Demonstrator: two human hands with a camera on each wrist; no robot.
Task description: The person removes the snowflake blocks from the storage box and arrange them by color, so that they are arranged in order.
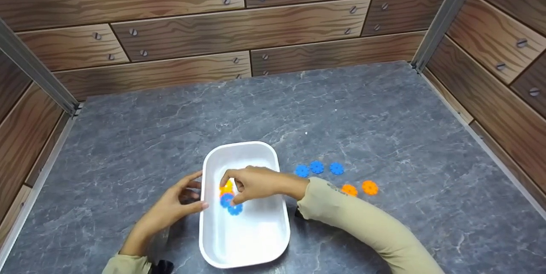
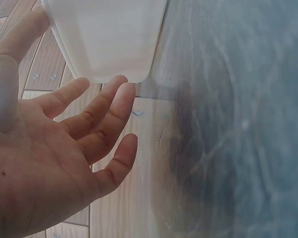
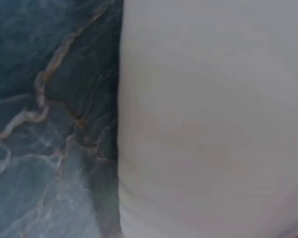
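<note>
A white rectangular tray stands on the table between the hands. Inside lie small notched discs: a yellow disc, an orange disc partly covered, a blue disc and another blue disc. My right hand reaches over the tray's right wall, index finger and thumb spread apart at the discs. No disc shows clearly pinched there. My left hand is at the tray's left wall, thumb by the rim and fingers loosely bent. In the left wrist view that hand holds nothing.
Right of the tray, several loose discs lie on the grey marbled table: blue discs in a row and orange discs nearer the right sleeve. Wood-patterned walls enclose the back and sides.
</note>
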